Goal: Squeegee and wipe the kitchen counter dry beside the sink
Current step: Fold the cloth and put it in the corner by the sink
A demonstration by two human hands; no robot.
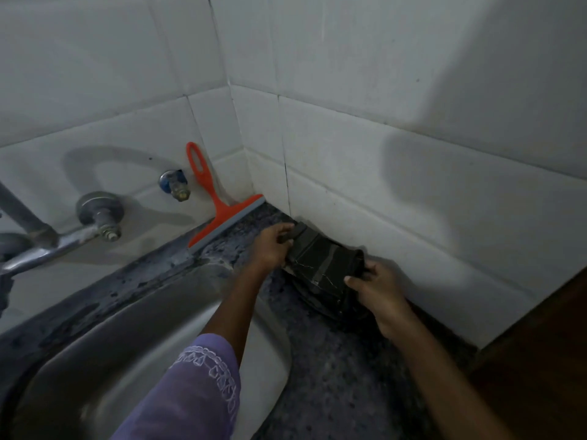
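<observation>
Fingers of the left hand point(271, 246) are curling closed on the dark cloth's point(324, 262) ten-o'clock edge; the right hand point(378, 293) is pinching its four-o'clock edge; the cloth is lying on the speckled surface point(343, 376); the orange squeegee point(219, 208) is leaning at eleven o'clock against the wall.

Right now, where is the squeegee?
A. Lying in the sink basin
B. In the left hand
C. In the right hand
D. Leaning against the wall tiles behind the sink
D: the squeegee stands on the counter with its handle against the tiles, while the left hand and right hand both grip the dark cloth.
</observation>
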